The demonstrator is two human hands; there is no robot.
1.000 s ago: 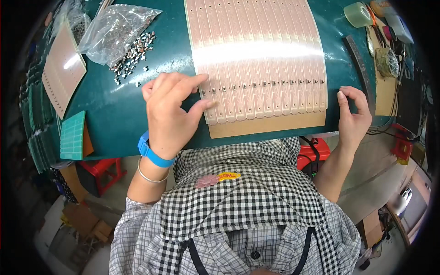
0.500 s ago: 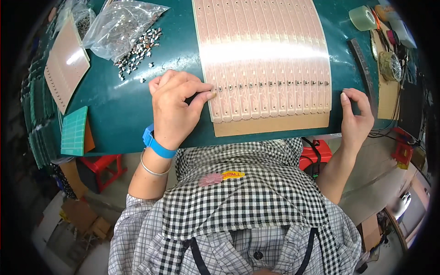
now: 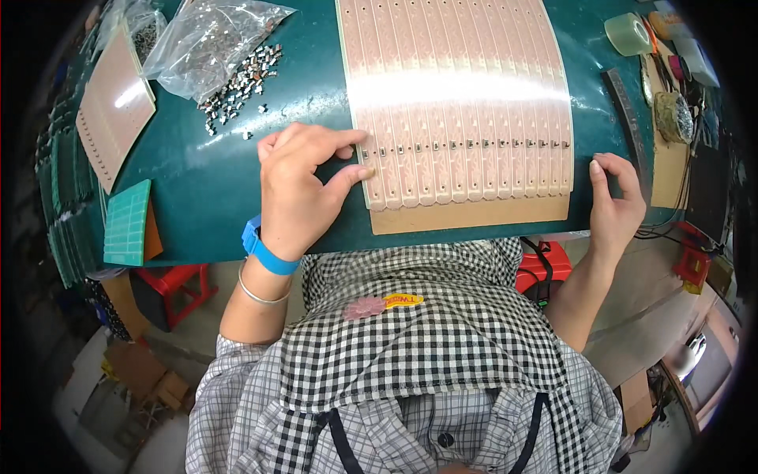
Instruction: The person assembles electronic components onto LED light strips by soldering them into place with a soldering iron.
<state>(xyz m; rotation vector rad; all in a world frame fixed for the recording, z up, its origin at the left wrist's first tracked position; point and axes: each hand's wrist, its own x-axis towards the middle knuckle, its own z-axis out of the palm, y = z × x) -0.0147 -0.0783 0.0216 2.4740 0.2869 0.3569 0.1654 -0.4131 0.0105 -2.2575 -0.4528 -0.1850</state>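
Shifted onto the panel's (image 3: pixel 458 110) left edge, left hand (image 3: pixel 296 186) pinches it (right hand (image 3: pixel 616 201) loosely curled).

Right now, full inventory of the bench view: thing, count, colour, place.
circuit board panel: one, pinkish tan, centre of table
small metal components: loose pile, grey, upper left
clear plastic bag: one, transparent, behind the pile
spare board: one, tan, far left
green grid pad: one, left table edge
tape roll: one, pale green, upper right
table: one, dark green top
red stool: one, below the table, left
left hand: blue wristband, fingertips at the panel's left edge
right hand: at the panel's right edge
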